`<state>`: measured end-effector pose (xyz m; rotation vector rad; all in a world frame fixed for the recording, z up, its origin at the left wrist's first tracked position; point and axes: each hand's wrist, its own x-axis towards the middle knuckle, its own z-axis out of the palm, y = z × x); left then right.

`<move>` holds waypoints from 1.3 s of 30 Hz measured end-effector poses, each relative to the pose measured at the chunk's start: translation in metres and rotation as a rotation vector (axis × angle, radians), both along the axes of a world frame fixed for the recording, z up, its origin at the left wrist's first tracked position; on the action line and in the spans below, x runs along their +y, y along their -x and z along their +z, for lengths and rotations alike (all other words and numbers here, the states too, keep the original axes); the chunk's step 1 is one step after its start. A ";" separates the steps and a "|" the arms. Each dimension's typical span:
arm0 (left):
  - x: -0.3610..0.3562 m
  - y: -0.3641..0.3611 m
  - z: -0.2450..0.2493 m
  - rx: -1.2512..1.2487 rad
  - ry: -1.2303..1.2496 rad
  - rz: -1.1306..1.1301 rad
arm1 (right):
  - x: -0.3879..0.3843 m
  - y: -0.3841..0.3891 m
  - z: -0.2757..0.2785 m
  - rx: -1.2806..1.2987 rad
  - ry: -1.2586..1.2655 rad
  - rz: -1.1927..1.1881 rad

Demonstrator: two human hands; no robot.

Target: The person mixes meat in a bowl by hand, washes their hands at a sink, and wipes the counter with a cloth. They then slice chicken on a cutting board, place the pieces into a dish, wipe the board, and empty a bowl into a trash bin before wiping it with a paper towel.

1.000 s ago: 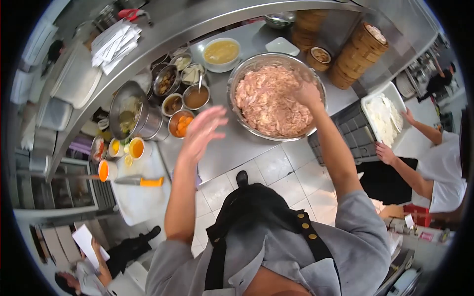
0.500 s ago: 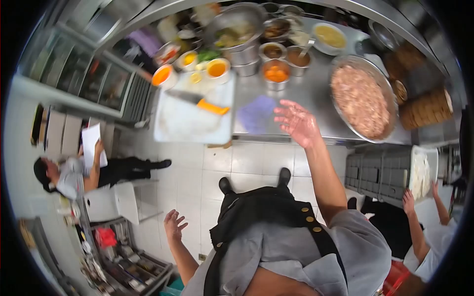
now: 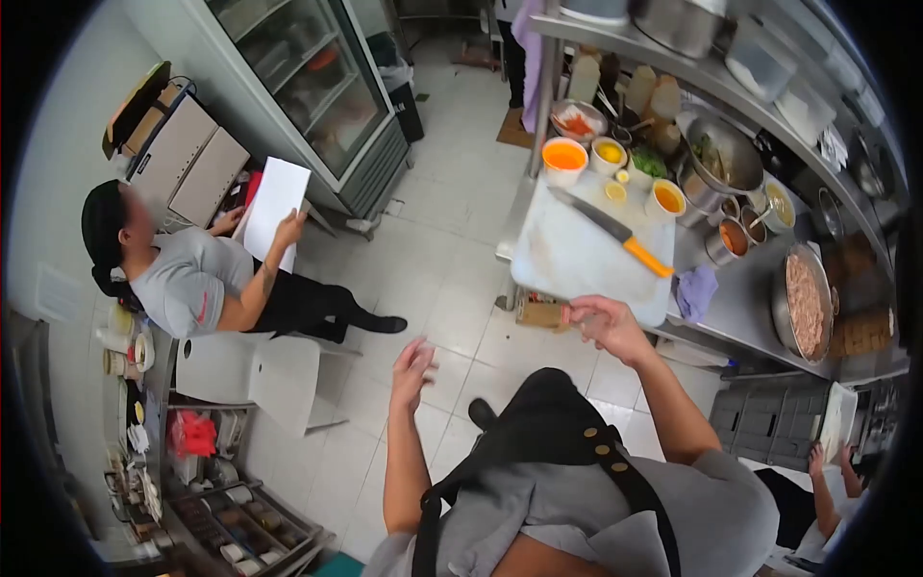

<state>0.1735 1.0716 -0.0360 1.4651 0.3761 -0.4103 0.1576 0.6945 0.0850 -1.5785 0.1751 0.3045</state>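
My left hand [image 3: 412, 373] is raised over the floor at my front left. Its fingers are loosely bent and a little blurred, with nothing visible in them. Just off the near edge of a white cutting board [image 3: 558, 255] hovers my right hand [image 3: 608, 327], fingers stretched and apart, holding nothing. On that board lies a knife with a yellow handle [image 3: 648, 258], its blade pointing to the far left. A crumpled purple cloth [image 3: 694, 290] rests on the steel counter, right of the board.
Behind the board stand tubs of orange sauce [image 3: 564, 160] and yellow sauce [image 3: 609, 154]. A large bowl of raw meat [image 3: 806, 303] is further right. At left, a person [image 3: 207, 274] holds white paper [image 3: 277, 213] beside a white chair [image 3: 284, 375]. Another person's hands [image 3: 817, 460] are at lower right.
My view has turned left, bringing the fridge and the person with paper closer to the middle. My right hand has moved from beside the purple cloth to the cutting board's near edge.
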 end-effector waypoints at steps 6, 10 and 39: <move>-0.037 -0.202 0.010 -0.143 -0.003 -0.247 | 0.053 -0.051 0.013 -0.114 0.154 -0.120; -0.038 -0.323 0.000 -0.200 0.064 -0.403 | 0.066 -0.122 -0.026 -0.190 0.171 -0.212; -0.152 -1.375 0.065 -0.210 0.219 -0.255 | 0.023 -1.305 0.005 -0.188 -0.008 0.020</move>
